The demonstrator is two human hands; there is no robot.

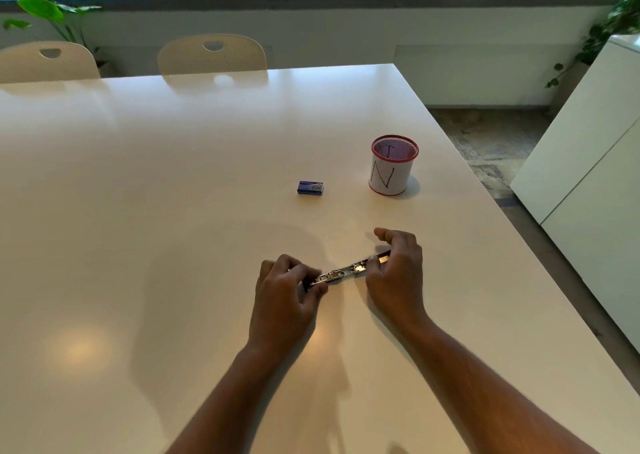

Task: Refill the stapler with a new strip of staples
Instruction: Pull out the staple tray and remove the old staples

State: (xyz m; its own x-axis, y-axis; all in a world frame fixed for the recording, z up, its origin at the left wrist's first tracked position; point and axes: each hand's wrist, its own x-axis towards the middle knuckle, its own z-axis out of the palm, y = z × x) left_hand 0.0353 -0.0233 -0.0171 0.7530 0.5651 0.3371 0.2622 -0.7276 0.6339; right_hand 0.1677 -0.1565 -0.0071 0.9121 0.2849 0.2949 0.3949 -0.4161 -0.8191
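Observation:
A stapler point(343, 273) lies unfolded flat on the white table point(173, 194), its shiny metal channel facing up between my hands. My left hand point(284, 291) grips its left end with curled fingers and thumb. My right hand point(398, 270) holds the right end, fingers curled over it and hiding that part. A small blue staple box point(310, 187) sits on the table farther back, apart from both hands and closed as far as I can see. No loose staple strip shows.
A red mesh pen cup point(393, 164) with a white paper wrap stands to the right of the box. The table's right edge point(519, 228) runs diagonally, with a white cabinet point(588, 176) beyond. Two cream chairs point(211, 54) stand at the far side.

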